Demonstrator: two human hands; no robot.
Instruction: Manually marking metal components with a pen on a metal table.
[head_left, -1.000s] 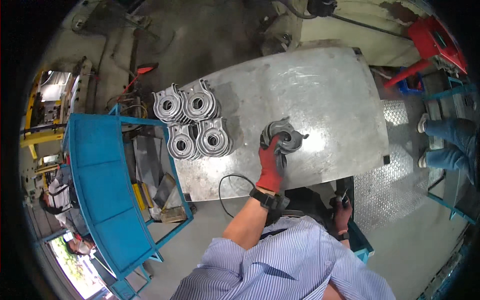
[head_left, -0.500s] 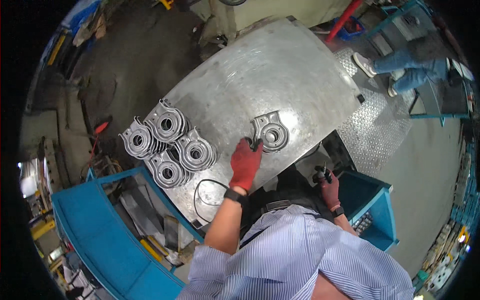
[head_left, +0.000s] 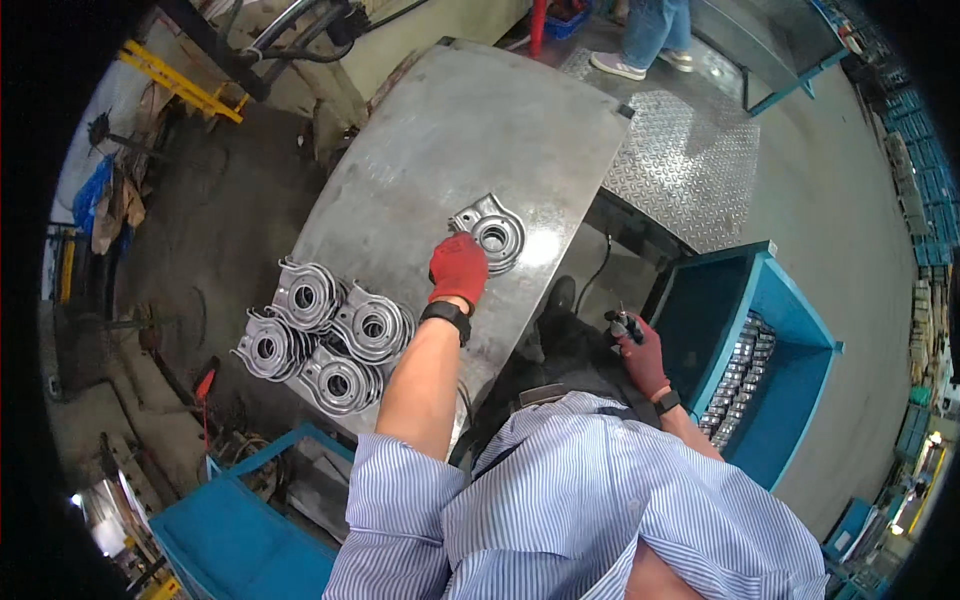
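Resting against the left side of the bracket (head_left: pixel 509 238), my left grip (head_left: pixel 460 268) showed me only its back; its fingers were hidden, so I could not tell whether they had closed on the rim or merely touched it. The bracket lay on the metal surface (head_left: pixel 470 130), near its right-hand edge, round opening upward and flanged end toward the far left. Whether a second one was nested beneath, I could not make out.

I judged it stiff pressed metal, with some heft and hardly fragile, though its smooth sheen suggested it would slide easily on so slick a surface. The raised outer rim seemed the best hold, or a finger hooked through the central hole; the flanged end looked thin and perhaps sharp.

Lower right, off the surface, my right grip (head_left: pixel 645 355) was wrapped around a small dark tool (head_left: pixel 622 325) of a kind I could not identify. Farther out, four stacks (head_left: pixel 352 325) of similar pieces stood close together at the surface's near-left end. To the right, a blue bin (head_left: pixel 800 370) held rows of metal parts (head_left: pixel 740 385).
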